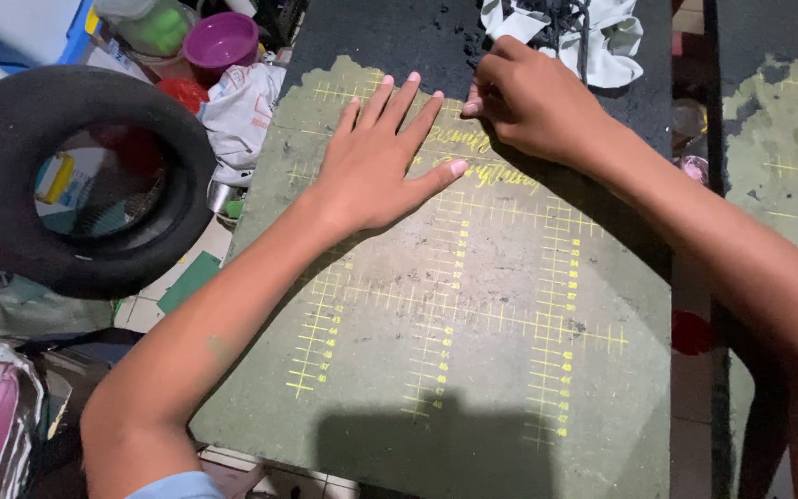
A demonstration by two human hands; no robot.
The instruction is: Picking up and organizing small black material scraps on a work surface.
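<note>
A worn grey-green work board (473, 370) with yellow ruled grid lines fills the middle of the view. My left hand (376, 166) lies flat on it, fingers spread, palm down, holding nothing. My right hand (533, 102) rests just to the right, fingers curled and pinched together at the board's dark upper part; whether it holds anything small I cannot tell. A crumpled white cloth (602, 32) with dark cord lies right behind my right hand.
A black rubber tyre (11, 231) stands at the left beside the board. Behind it are a purple bowl (222, 39), a green tub (154, 28) and a white bag (242, 106). A second similar board (787, 139) lies at the right across a narrow gap.
</note>
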